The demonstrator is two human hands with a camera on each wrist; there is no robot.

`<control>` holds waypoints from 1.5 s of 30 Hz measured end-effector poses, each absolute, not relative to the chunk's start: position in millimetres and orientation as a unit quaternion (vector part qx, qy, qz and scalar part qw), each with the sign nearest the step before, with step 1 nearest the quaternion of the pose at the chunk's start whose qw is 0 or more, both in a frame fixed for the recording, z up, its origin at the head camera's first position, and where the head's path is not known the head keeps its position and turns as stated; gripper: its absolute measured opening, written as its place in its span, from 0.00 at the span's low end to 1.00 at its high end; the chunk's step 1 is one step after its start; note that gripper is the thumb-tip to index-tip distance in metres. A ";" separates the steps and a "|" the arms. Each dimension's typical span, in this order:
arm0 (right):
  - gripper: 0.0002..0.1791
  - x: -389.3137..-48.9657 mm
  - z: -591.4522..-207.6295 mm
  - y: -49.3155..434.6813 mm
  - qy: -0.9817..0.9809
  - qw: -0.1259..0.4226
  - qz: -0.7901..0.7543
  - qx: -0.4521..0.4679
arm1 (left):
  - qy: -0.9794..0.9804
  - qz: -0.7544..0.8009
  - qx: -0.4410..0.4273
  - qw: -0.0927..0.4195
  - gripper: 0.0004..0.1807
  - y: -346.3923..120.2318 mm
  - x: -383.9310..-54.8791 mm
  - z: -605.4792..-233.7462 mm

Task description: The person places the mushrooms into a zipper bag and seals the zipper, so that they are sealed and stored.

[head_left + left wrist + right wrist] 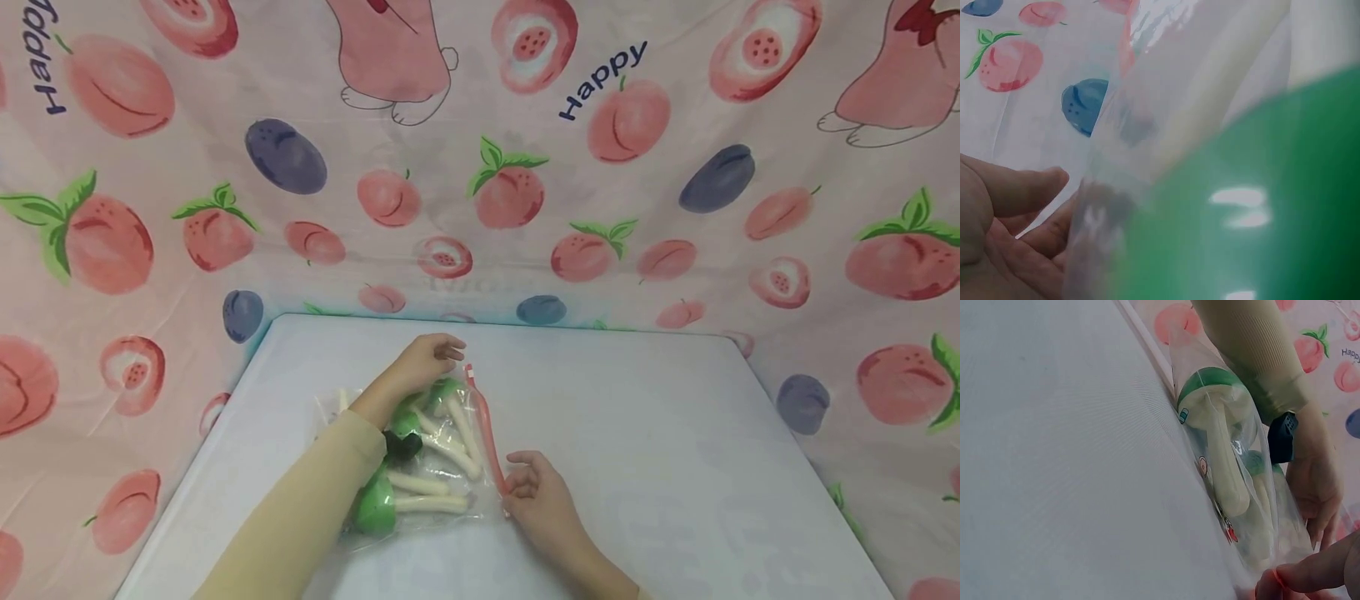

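Observation:
A clear plastic bag [480, 492] with a red zip strip [489, 433] along its right edge lies on the white table. Inside are several toy mushrooms with green caps [375, 504] and cream stems [1225, 469]. My right hand [546, 504] pinches the near end of the strip between thumb and finger. At the far end of the bag is my left hand [427, 360], its fingers loosely bent beside the strip's tip. In the left wrist view, a gap shows between the left thumb [1029, 190] and fingers, and the bag partly hides the fingertips.
A white table [637, 400] bears the bag. Behind it and at both sides hangs a pink cloth [450, 150] printed with peaches, plums and rabbits. A black band [403, 446] is on the left wrist, and the left forearm crosses over the bag.

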State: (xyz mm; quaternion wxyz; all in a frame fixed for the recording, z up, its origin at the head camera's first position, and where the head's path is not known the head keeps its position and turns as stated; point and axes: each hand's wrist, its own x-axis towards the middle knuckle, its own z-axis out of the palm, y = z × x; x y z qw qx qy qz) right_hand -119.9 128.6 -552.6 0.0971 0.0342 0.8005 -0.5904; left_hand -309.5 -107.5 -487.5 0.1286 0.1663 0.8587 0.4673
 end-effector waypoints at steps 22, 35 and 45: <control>0.34 -119.5 -550.6 128.9 0.807 0.088 -0.582 0.041 | 0.842 0.468 0.163 0.214 0.25 -98.9 -326.5 -487.7; 0.35 -117.8 -551.4 131.2 0.803 0.083 -0.589 0.042 | 0.839 0.473 0.167 0.208 0.25 -93.2 -328.6 -491.9; 0.34 -116.1 -549.8 133.3 0.795 0.084 -0.600 0.034 | 0.846 0.471 0.167 0.184 0.24 -90.5 -325.5 -481.3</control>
